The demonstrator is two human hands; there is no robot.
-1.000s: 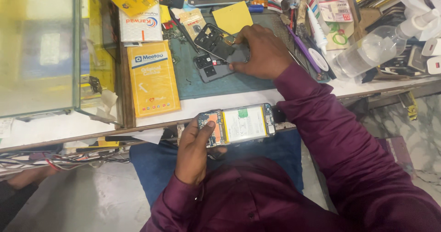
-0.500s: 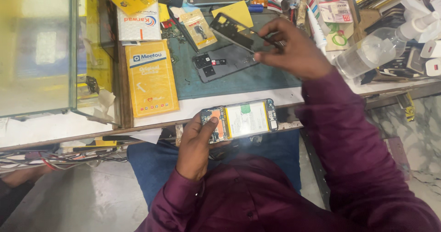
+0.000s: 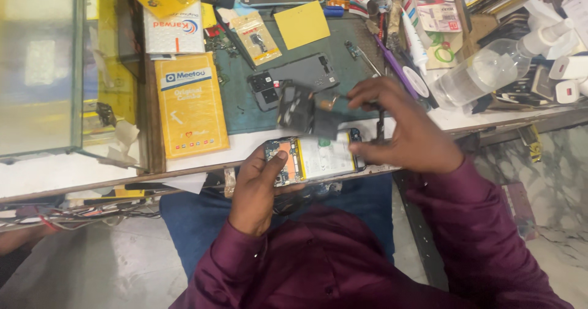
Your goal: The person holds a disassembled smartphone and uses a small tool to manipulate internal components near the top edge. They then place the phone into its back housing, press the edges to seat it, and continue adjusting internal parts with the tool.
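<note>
Here we hold the opened smartphone (image 3: 315, 158) in our left hand (image 3: 260, 189) at the near tabletop (image 3: 202, 159) edge, fingers clamped on its left end, thumb across the circuit board. At 1 o'clock of the phone, our right hand (image 3: 407, 131) has its fingers pinched on a black inner frame piece (image 3: 303, 113), tilted just above the phone. A grey back cover (image 3: 300, 76) lies at 12 o'clock on the green work mat (image 3: 245, 107); a yellow box (image 3: 190, 104) lies at 9 o'clock.
</note>
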